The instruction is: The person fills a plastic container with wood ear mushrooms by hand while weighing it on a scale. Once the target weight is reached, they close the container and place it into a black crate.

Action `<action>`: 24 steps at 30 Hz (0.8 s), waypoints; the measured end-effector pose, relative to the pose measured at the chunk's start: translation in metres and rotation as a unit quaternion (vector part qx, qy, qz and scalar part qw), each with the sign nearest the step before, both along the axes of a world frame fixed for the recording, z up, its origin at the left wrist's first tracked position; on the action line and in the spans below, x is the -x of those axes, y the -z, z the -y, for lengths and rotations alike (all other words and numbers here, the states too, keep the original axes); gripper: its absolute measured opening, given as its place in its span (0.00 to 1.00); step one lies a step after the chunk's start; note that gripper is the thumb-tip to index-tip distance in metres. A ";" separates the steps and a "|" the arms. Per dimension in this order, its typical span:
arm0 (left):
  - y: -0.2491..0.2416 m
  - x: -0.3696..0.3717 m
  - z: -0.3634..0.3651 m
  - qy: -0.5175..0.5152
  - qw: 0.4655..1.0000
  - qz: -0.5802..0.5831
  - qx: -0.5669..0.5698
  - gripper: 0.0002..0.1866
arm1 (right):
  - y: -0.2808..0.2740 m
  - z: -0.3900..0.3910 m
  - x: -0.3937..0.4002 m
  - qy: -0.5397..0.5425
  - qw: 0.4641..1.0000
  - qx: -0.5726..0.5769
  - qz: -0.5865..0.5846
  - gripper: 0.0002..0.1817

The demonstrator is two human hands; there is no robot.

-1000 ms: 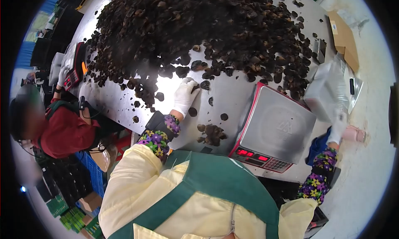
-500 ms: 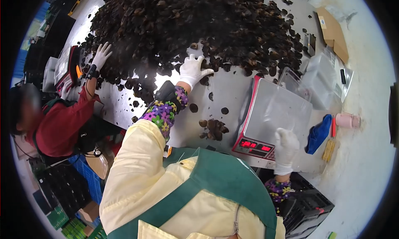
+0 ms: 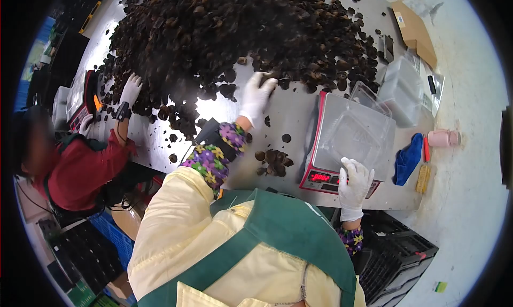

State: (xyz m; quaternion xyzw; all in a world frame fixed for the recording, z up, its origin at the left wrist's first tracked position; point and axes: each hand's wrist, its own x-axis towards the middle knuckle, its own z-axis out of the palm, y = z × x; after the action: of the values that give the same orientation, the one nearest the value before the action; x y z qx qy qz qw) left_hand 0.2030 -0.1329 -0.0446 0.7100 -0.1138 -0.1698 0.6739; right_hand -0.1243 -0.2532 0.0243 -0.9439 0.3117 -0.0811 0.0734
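Note:
My left hand (image 3: 256,97), in a white glove, is at the near edge of a large pile of dark, curled mushroom-like pieces (image 3: 214,34). Its thumb and fingers bend round a dark piece, partly hidden. My right hand (image 3: 354,189), also gloved, is over the front edge of a red-and-white digital scale (image 3: 320,146), beside the lit display. Its fingers are slightly bent and apart, holding nothing. On the scale's plate lies a clear plastic container (image 3: 355,138). A small cluster of dark pieces (image 3: 275,161) rests on the metal table between my hands.
Clear plastic boxes (image 3: 401,90), a blue cloth (image 3: 409,158), a yellow brush (image 3: 423,179) and a pink jar (image 3: 443,138) lie to the right. A cardboard piece (image 3: 414,32) stands behind. At left, a co-worker in a red sleeve (image 3: 80,173) reaches to the pile near another scale (image 3: 80,98).
My left hand has gone from spread fingers to bent ones and shifted slightly right. My right hand has moved up and left onto the scale's front edge, its fingers opening. The view has shifted slightly.

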 end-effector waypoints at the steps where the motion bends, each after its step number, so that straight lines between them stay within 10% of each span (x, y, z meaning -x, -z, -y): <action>1: 0.000 0.010 0.011 0.019 0.999 0.037 -0.008 0.12 | 0.002 0.002 0.000 -0.002 1.000 0.003 -0.002 0.17; 4: -0.047 0.068 0.042 0.124 0.954 0.272 0.022 0.13 | 0.003 0.004 -0.002 -0.011 1.000 -0.002 -0.003 0.16; 10: -0.065 0.129 0.083 0.334 0.864 0.364 -0.099 0.18 | -0.002 0.006 -0.005 -0.013 1.000 -0.011 -0.014 0.14; 15: -0.047 0.093 0.052 0.146 0.896 0.418 -0.004 0.15 | -0.003 0.008 -0.001 -0.025 0.998 -0.038 0.053 0.15; 18: 0.010 0.027 0.003 -0.057 0.932 0.341 -0.106 0.13 | -0.013 0.010 -0.002 0.012 0.997 -0.036 0.069 0.16; 21: 0.053 -0.024 -0.054 -0.222 0.823 0.381 -0.359 0.16 | -0.018 0.018 -0.005 0.024 0.994 -0.049 0.093 0.15; 24: 0.075 -0.054 -0.090 -0.057 0.863 0.312 -0.394 0.14 | -0.019 0.026 -0.008 0.021 0.992 -0.062 0.109 0.15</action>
State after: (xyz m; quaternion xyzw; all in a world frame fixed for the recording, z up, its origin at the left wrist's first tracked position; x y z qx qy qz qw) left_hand 0.2575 -0.0424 -0.1196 0.9374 -0.2012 0.0682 0.2759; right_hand -0.1160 -0.2790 0.0429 -0.9162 0.3259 -0.1658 0.1638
